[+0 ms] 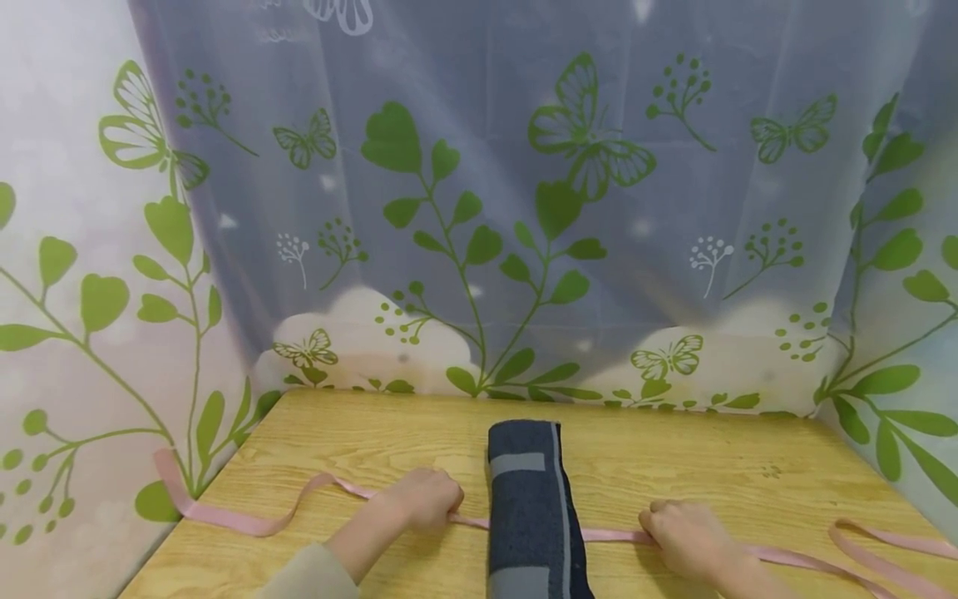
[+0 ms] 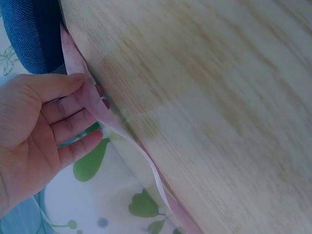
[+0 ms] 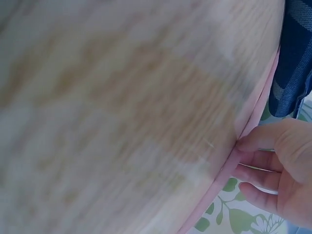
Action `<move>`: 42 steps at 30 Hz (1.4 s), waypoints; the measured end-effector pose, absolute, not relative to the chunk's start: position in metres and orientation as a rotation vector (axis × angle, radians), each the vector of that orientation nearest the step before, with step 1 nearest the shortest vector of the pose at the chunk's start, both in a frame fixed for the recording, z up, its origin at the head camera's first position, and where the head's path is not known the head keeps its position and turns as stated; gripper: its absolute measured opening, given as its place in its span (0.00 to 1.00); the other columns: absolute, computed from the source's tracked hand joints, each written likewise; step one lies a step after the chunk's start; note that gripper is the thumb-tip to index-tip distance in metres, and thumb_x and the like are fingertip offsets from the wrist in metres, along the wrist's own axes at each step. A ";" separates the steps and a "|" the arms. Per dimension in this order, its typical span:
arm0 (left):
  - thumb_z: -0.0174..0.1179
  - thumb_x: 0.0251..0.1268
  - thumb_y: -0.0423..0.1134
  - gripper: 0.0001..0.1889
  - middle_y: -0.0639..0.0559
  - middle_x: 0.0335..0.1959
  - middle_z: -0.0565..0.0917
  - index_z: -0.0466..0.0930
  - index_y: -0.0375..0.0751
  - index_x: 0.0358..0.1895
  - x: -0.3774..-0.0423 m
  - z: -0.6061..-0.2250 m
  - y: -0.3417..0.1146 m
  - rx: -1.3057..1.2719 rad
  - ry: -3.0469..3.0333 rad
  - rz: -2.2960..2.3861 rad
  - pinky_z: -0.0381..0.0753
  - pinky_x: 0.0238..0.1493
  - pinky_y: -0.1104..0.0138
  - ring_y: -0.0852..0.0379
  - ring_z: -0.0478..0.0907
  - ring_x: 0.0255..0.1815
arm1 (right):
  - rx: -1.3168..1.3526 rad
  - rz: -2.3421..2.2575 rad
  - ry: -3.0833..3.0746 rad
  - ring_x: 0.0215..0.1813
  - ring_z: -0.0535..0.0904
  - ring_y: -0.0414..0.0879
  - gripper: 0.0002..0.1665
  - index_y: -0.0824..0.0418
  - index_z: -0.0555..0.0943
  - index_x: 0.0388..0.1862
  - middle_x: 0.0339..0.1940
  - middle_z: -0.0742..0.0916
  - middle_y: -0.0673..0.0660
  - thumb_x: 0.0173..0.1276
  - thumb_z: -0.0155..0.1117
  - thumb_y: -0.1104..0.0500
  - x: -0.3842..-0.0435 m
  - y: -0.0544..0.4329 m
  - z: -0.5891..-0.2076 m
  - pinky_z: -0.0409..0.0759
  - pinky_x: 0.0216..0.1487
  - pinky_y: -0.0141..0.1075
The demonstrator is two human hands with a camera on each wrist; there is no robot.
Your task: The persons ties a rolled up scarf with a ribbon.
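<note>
A dark blue rolled cloth (image 1: 524,507) with grey bars lies lengthwise on the table. Beneath it runs a pink ribbon (image 1: 615,536), coming out on both sides. My left hand (image 1: 422,497) pinches the ribbon just left of the roll; in the left wrist view thumb and fingertips (image 2: 77,80) have the band between them. To the right of the roll, my right hand (image 1: 688,532) pinches the other stretch of ribbon, and the right wrist view shows the thumb on the pink band (image 3: 234,153). Neither hand touches the roll.
The wooden table (image 1: 374,424) has a loose ribbon tail (image 1: 232,520) curling over its left edge and a looped tail (image 1: 871,549) at the right. Behind it hangs a grey-blue curtain (image 1: 486,208) with green leaves and butterflies, and patterned sheets cover both sides.
</note>
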State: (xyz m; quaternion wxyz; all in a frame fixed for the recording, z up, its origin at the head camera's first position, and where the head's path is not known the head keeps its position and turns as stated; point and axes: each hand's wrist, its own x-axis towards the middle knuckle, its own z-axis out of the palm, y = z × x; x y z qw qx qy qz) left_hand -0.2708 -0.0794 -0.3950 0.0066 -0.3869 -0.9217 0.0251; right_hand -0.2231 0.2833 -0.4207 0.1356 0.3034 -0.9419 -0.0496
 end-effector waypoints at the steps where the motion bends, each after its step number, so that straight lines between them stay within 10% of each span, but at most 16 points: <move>1: 0.65 0.47 0.31 0.09 0.62 0.16 0.71 0.75 0.48 0.19 -0.271 -0.395 -0.079 -1.205 -2.886 0.083 0.70 0.24 0.70 0.65 0.65 0.18 | 0.869 -0.158 -2.722 0.19 0.72 0.41 0.13 0.55 0.74 0.18 0.16 0.73 0.46 0.48 0.71 0.64 -0.223 0.284 -0.422 0.67 0.17 0.34; 42: 0.65 0.50 0.32 0.18 0.57 0.13 0.64 0.65 0.46 0.13 -0.270 -0.397 -0.103 -0.891 -2.865 0.199 0.63 0.18 0.71 0.63 0.59 0.15 | 0.466 -0.124 -2.937 0.18 0.66 0.39 0.12 0.58 0.74 0.16 0.16 0.74 0.48 0.54 0.68 0.63 -0.216 0.306 -0.406 0.69 0.17 0.33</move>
